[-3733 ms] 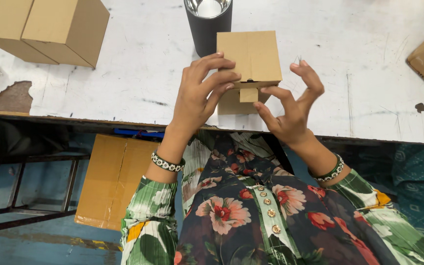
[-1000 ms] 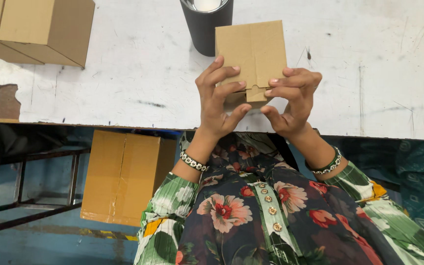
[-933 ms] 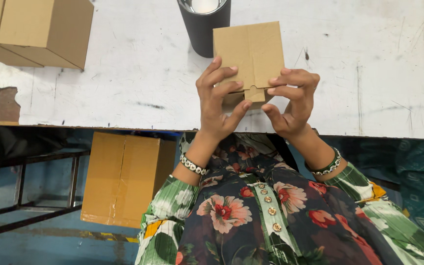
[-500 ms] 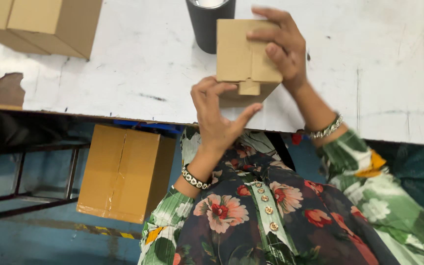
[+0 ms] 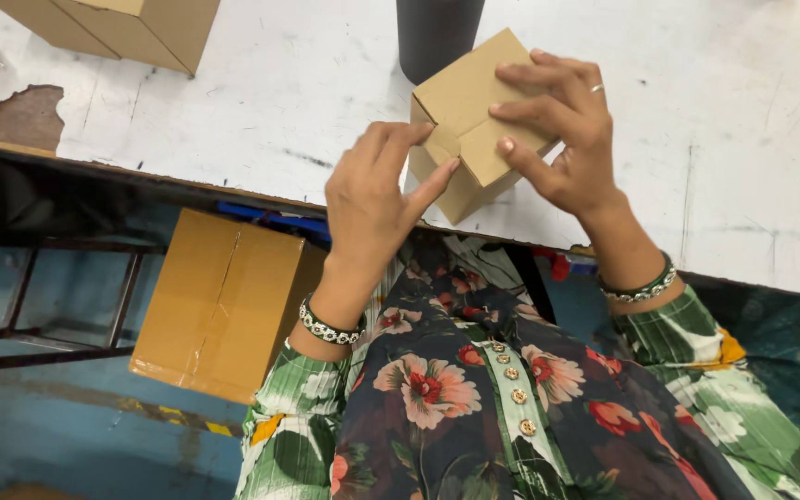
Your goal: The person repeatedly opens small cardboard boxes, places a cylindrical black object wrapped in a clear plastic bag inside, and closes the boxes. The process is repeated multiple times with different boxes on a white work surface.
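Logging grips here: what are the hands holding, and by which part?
Small cardboard box: right hand presses its top flaps, left hand grips its near corner.

The small box [image 5: 474, 120] at upper centre is matt brown cardboard, as are the larger boxes [image 5: 131, 26] at upper left, resting on a table [image 5: 307, 102] with a scuffed, chipped white painted top, beside a matt black cylinder [image 5: 437, 32].
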